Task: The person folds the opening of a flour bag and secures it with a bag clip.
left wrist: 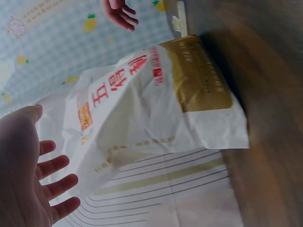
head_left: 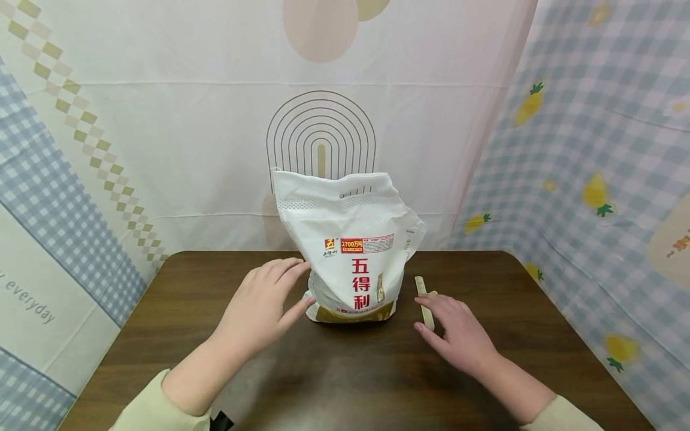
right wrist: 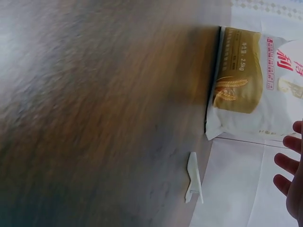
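A white flour bag (head_left: 345, 257) with red characters and a gold base stands upright on the table, its top loose and leaning. In the left wrist view the bag (left wrist: 142, 99) fills the middle. My left hand (head_left: 264, 299) is beside the bag's left side, fingers spread and holding nothing; whether it touches the bag I cannot tell. My right hand (head_left: 458, 332) hovers right of the bag with fingers relaxed and apart. Near its fingertips a pale, flat clip-like piece (head_left: 424, 305) lies on the table; in the right wrist view this piece (right wrist: 193, 178) shows away from the fingers.
The dark wooden table (head_left: 215, 269) reaches back to a patterned cloth (head_left: 215, 149) hanging behind the bag. Another checked cloth with pineapples (head_left: 566, 179) hangs along the right side. A small black object (head_left: 221, 421) shows by the left sleeve.
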`<act>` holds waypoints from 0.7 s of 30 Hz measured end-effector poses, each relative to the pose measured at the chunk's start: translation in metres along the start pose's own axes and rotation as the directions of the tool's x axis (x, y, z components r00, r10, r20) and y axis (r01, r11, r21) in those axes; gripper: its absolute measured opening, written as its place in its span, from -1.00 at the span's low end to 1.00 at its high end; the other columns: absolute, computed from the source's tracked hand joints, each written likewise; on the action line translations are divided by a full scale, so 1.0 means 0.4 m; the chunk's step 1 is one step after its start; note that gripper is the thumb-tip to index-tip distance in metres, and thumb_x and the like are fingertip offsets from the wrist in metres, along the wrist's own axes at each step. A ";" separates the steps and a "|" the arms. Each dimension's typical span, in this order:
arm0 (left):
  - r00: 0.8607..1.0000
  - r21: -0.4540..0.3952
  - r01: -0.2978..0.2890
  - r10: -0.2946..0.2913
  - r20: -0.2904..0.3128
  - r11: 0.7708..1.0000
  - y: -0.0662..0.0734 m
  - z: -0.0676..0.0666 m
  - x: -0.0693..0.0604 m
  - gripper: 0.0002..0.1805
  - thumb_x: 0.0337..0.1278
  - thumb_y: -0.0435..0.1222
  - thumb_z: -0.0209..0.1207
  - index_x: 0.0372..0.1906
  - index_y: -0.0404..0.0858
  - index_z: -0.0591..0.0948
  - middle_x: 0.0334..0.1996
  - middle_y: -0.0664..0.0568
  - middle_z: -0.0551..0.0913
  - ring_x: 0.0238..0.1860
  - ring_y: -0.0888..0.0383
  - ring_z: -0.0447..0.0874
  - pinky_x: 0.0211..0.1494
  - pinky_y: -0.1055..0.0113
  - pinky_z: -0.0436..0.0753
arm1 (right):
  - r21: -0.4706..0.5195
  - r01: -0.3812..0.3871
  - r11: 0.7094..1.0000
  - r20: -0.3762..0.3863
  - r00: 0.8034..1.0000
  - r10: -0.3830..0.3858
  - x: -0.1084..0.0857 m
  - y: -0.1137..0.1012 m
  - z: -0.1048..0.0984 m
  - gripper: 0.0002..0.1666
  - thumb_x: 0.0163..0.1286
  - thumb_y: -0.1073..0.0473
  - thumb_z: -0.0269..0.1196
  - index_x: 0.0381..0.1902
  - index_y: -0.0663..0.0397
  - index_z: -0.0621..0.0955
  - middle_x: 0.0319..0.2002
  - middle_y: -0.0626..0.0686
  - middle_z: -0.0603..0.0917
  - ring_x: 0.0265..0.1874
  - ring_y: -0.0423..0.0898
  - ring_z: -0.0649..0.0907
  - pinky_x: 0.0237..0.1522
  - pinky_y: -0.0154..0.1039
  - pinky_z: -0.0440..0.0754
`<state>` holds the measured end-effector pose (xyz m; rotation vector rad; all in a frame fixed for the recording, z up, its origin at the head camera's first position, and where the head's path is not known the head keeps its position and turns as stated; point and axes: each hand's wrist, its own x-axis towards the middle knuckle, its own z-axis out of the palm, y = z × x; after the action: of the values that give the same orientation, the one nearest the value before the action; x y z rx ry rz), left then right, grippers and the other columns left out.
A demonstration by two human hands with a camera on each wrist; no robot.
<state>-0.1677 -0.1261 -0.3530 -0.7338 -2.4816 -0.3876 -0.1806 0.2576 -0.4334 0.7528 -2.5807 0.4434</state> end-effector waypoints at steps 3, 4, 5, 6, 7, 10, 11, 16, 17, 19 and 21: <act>1.000 0.001 0.002 -0.002 -0.009 1.000 0.005 -0.006 0.017 -0.39 0.28 0.11 0.15 0.32 -0.11 0.48 0.22 0.03 0.52 0.26 -0.02 0.44 0.28 -0.02 0.40 | 0.004 -0.006 1.000 -0.017 1.000 0.006 0.006 -0.003 0.001 -0.47 0.34 -0.09 0.32 0.19 -0.01 0.58 0.17 -0.01 0.62 0.20 0.06 0.54 0.19 0.16 0.40; 1.000 0.002 0.002 -0.002 -0.009 1.000 0.006 -0.008 0.021 -0.38 0.28 0.11 0.16 0.32 -0.11 0.48 0.22 0.03 0.52 0.25 -0.02 0.45 0.28 -0.02 0.40 | 0.007 -0.010 1.000 -0.016 1.000 0.010 0.008 -0.003 0.000 -0.47 0.34 -0.09 0.31 0.19 -0.01 0.57 0.17 0.00 0.62 0.20 0.06 0.54 0.19 0.17 0.40; 1.000 0.003 0.001 -0.001 -0.007 1.000 0.008 -0.009 0.026 -0.38 0.27 0.11 0.16 0.32 -0.11 0.48 0.22 0.03 0.53 0.25 -0.02 0.45 0.27 -0.02 0.41 | 0.009 -0.015 1.000 -0.013 1.000 0.016 0.009 -0.004 0.000 -0.47 0.35 -0.10 0.31 0.19 -0.01 0.57 0.18 0.01 0.62 0.20 0.06 0.54 0.20 0.17 0.40; 1.000 0.003 0.000 0.000 -0.006 1.000 0.009 -0.011 0.029 -0.38 0.26 0.11 0.17 0.32 -0.11 0.48 0.21 0.03 0.53 0.24 -0.02 0.45 0.27 -0.01 0.41 | 0.011 -0.020 1.000 -0.010 1.000 0.020 0.011 -0.005 -0.001 -0.47 0.36 -0.10 0.30 0.20 -0.01 0.57 0.19 0.02 0.61 0.21 0.06 0.54 0.20 0.17 0.40; 1.000 0.005 -0.002 0.002 -0.007 1.000 0.009 -0.012 0.033 -0.38 0.26 0.11 0.17 0.32 -0.12 0.48 0.21 0.03 0.53 0.24 -0.02 0.46 0.26 -0.01 0.42 | 0.011 -0.024 1.000 -0.007 1.000 0.024 0.014 -0.006 -0.002 -0.47 0.36 -0.11 0.29 0.20 0.00 0.57 0.20 0.03 0.61 0.21 0.06 0.54 0.19 0.18 0.40; 1.000 0.008 -0.009 0.009 -0.013 1.000 0.011 -0.018 0.043 -0.38 0.25 0.10 0.19 0.31 -0.13 0.49 0.20 0.02 0.54 0.23 -0.02 0.46 0.25 -0.02 0.43 | 0.018 -0.039 0.999 -0.003 0.999 0.039 0.022 -0.007 -0.005 -0.47 0.37 -0.10 0.29 0.20 0.01 0.57 0.20 0.04 0.60 0.21 0.07 0.54 0.18 0.19 0.41; 1.000 0.008 -0.011 0.011 -0.018 1.000 0.012 -0.021 0.048 -0.38 0.25 0.09 0.20 0.31 -0.14 0.49 0.19 0.02 0.54 0.23 -0.02 0.46 0.24 -0.02 0.43 | 0.019 -0.044 0.999 -0.003 0.999 0.044 0.025 -0.008 -0.007 -0.47 0.37 -0.09 0.29 0.21 0.01 0.57 0.20 0.05 0.60 0.20 0.07 0.54 0.18 0.19 0.41; 0.999 0.030 -0.019 0.020 -0.032 0.999 0.024 -0.037 0.080 -0.38 0.25 0.09 0.20 0.31 -0.13 0.49 0.19 0.02 0.55 0.23 -0.02 0.47 0.22 -0.03 0.45 | 0.028 -0.080 0.996 -0.003 0.997 0.080 0.040 -0.008 -0.014 -0.48 0.37 -0.06 0.30 0.20 0.03 0.57 0.18 0.07 0.61 0.19 0.10 0.55 0.20 0.20 0.40; 0.999 0.036 -0.021 0.022 -0.033 0.999 0.028 -0.041 0.089 -0.39 0.25 0.09 0.20 0.30 -0.12 0.50 0.18 0.03 0.55 0.22 -0.02 0.47 0.21 -0.03 0.46 | 0.031 -0.089 0.996 -0.006 0.996 0.089 0.044 -0.008 -0.015 -0.49 0.38 -0.06 0.29 0.20 0.04 0.57 0.18 0.09 0.61 0.18 0.11 0.55 0.21 0.20 0.40; 0.999 0.042 -0.026 0.027 -0.033 0.999 0.038 -0.049 0.111 -0.39 0.24 0.08 0.21 0.30 -0.11 0.50 0.18 0.03 0.55 0.21 -0.02 0.48 0.18 -0.03 0.48 | 0.040 -0.109 0.993 -0.016 0.994 0.109 0.053 -0.008 -0.017 -0.49 0.39 -0.06 0.29 0.19 0.08 0.58 0.16 0.10 0.62 0.15 0.11 0.57 0.21 0.19 0.41; 0.999 0.046 -0.033 0.034 -0.036 0.998 0.049 -0.056 0.134 -0.40 0.23 0.07 0.21 0.30 -0.10 0.50 0.17 0.03 0.56 0.19 -0.02 0.50 0.16 -0.01 0.49 | 0.049 -0.128 0.991 -0.027 0.991 0.129 0.063 -0.008 -0.018 -0.49 0.40 -0.06 0.27 0.18 0.11 0.58 0.13 0.12 0.62 0.10 0.10 0.59 0.18 0.17 0.43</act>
<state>-0.1861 -0.0969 -0.3025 -0.7424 -2.4327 -0.3289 -0.1960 0.2471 -0.4147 0.5925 -2.6079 0.5519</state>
